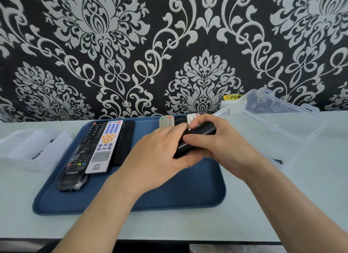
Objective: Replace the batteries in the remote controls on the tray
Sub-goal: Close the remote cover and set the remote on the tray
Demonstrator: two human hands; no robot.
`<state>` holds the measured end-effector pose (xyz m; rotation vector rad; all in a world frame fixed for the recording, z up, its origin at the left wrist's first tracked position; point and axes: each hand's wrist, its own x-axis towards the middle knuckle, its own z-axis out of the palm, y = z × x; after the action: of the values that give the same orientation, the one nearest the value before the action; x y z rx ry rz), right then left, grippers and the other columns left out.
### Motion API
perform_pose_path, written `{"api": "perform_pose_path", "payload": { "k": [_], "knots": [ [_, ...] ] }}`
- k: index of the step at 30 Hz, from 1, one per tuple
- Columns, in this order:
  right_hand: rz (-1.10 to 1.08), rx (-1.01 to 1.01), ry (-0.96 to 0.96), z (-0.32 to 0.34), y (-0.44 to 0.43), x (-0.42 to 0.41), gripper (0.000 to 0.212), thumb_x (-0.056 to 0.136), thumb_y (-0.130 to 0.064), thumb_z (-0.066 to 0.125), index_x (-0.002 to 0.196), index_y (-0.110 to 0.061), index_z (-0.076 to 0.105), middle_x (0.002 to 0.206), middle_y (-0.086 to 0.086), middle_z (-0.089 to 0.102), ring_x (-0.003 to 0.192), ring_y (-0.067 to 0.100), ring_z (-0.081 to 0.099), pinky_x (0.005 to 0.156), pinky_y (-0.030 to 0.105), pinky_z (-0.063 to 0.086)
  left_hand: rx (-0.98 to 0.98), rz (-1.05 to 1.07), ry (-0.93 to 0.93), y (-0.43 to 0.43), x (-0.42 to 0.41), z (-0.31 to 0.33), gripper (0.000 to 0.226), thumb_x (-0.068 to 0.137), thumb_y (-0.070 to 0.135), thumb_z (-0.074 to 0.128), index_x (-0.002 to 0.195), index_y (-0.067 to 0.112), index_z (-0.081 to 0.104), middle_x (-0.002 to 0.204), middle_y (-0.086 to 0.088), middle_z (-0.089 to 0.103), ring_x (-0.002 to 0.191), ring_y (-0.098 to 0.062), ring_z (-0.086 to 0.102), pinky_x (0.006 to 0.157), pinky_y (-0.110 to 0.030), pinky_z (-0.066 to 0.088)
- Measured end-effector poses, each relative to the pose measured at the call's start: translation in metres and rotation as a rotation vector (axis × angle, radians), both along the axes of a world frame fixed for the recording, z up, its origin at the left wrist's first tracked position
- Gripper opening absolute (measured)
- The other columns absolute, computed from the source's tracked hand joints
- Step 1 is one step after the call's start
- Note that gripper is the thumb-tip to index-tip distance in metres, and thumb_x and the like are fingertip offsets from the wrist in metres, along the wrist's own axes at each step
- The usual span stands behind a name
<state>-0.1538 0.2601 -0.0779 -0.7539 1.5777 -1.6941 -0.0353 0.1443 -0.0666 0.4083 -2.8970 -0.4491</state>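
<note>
From the head camera: both hands are up over the blue tray (131, 200), working one black remote (203, 130) between them. The left hand (158, 158) curls around its near end from below, and the right hand (222, 145) grips the far end, thumb pressed on top. The remote is tilted and lifted clear of the tray.

Left side of the tray: a plastic-wrapped black remote (75, 158), a white remote (105, 147) and a slim black remote (124, 141), packed side by side. Two small remotes (a grey one (166, 121) and a white one (193, 118)) peek out at the far rim.

On the worktop (282, 205), a clear open box (273, 120) sits right of the tray, with what may be a battery (278, 161) inside.
</note>
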Motion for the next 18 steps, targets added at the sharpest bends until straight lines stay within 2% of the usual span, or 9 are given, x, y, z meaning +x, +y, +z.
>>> {"api": "perform_pose_path", "payload": {
  "k": [2,4,6,8,11,14,18],
  "knots": [
    [-0.039,-0.022,-0.065,0.001,0.002,-0.004,0.022,0.083,0.003,0.072,0.095,-0.008,0.057,0.090,0.015,0.061,0.081,0.028,0.069,0.067,0.035,0.061,0.106,-0.001,0.056,-0.009,0.003,0.002,0.059,0.073,0.063,0.056,0.127,0.042,0.043,0.108,0.024,0.051,0.097,0.005,0.047,0.086,-0.024,0.041],
    [-0.078,-0.052,-0.116,0.004,0.004,-0.008,0.017,0.086,0.002,0.068,0.092,-0.009,0.056,0.089,0.013,0.059,0.076,0.026,0.069,0.060,0.027,0.059,0.202,0.027,0.156,-0.016,0.007,0.005,0.045,0.069,0.049,0.071,0.111,0.043,0.055,0.097,0.022,0.060,0.089,0.004,0.055,0.085,-0.026,0.047],
    [-0.102,-0.080,-0.171,0.007,0.005,-0.011,0.010,0.094,-0.004,0.059,0.087,-0.011,0.057,0.082,0.011,0.060,0.070,0.029,0.070,0.056,0.026,0.057,0.291,0.053,0.214,-0.020,0.010,0.007,0.040,0.067,0.037,0.081,0.102,0.043,0.062,0.091,0.020,0.066,0.085,0.001,0.062,0.085,-0.027,0.050],
    [-0.120,-0.094,-0.205,0.009,0.006,-0.011,0.015,0.098,-0.008,0.052,0.084,-0.011,0.058,0.072,0.007,0.061,0.066,0.031,0.071,0.056,0.028,0.059,0.309,0.062,0.246,-0.021,0.011,0.007,0.043,0.065,0.032,0.084,0.101,0.045,0.064,0.091,0.020,0.068,0.086,0.001,0.063,0.086,-0.023,0.048],
    [-0.141,-0.088,-0.173,0.009,0.004,-0.007,0.020,0.099,-0.011,0.048,0.082,-0.011,0.059,0.071,0.008,0.059,0.065,0.028,0.069,0.056,0.030,0.059,0.241,0.049,0.294,-0.016,0.009,0.006,0.048,0.064,0.032,0.086,0.104,0.045,0.062,0.092,0.021,0.063,0.086,-0.001,0.060,0.082,-0.019,0.043],
    [-0.159,-0.085,-0.136,0.008,0.002,-0.008,0.022,0.100,-0.011,0.048,0.081,-0.011,0.060,0.076,0.010,0.058,0.066,0.024,0.068,0.055,0.028,0.057,0.171,0.047,0.324,-0.011,0.006,0.003,0.051,0.064,0.040,0.083,0.108,0.045,0.057,0.089,0.020,0.063,0.087,-0.001,0.056,0.081,-0.026,0.045],
    [-0.169,-0.115,-0.141,0.008,0.002,-0.007,0.019,0.099,-0.010,0.048,0.084,-0.008,0.059,0.073,0.009,0.056,0.065,0.021,0.066,0.055,0.028,0.057,0.170,0.086,0.333,-0.011,0.007,0.005,0.051,0.060,0.049,0.077,0.108,0.047,0.059,0.090,0.019,0.065,0.083,-0.002,0.058,0.080,-0.034,0.050]
  ]
}}
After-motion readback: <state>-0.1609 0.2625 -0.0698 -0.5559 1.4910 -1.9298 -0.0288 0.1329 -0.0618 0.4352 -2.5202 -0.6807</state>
